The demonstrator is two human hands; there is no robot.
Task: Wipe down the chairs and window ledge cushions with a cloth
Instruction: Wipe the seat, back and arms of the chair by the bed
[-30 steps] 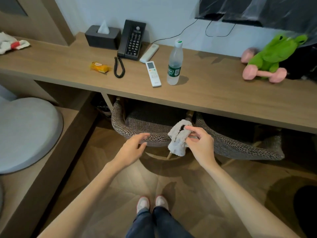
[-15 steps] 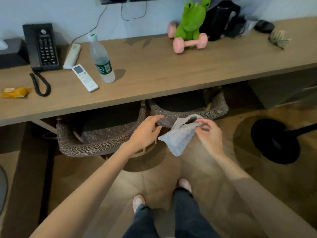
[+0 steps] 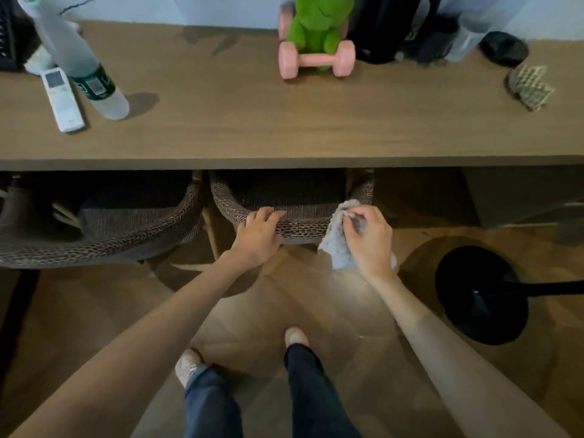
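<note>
A person in dark jeans [image 3: 303, 390] and pale shoes [image 3: 188, 365] stands on a wood floor [image 3: 94, 327], both bare arms stretched toward a desk. The left hand [image 3: 257, 235] grips the back rim of a woven chair [image 3: 294, 197] tucked under the desk, fingers curled over the top edge. The right hand [image 3: 369, 238] pinches a grey cloth [image 3: 338, 248] between thumb and curled fingers. The cloth hangs crumpled from that pinch at the right end of the same rim; whether it touches the weave is not clear.

A second woven chair [image 3: 110, 235] sits just beside the first, to its left, also pushed under the desk. To the right, well apart from the chairs, a round black stand base [image 3: 480, 295] rests on the floor.

Along the wooden desk [image 3: 284, 128] above lie a white remote control [image 3: 63, 99] and, just beside it, a clear water bottle [image 3: 85, 67] with a green label. Farther right, a green plush toy [image 3: 316, 23] sits behind a pink dumbbell [image 3: 316, 60], next to dark, blurred items by the wall. A small woven bundle [image 3: 529, 85] lies near the desk's right end.
</note>
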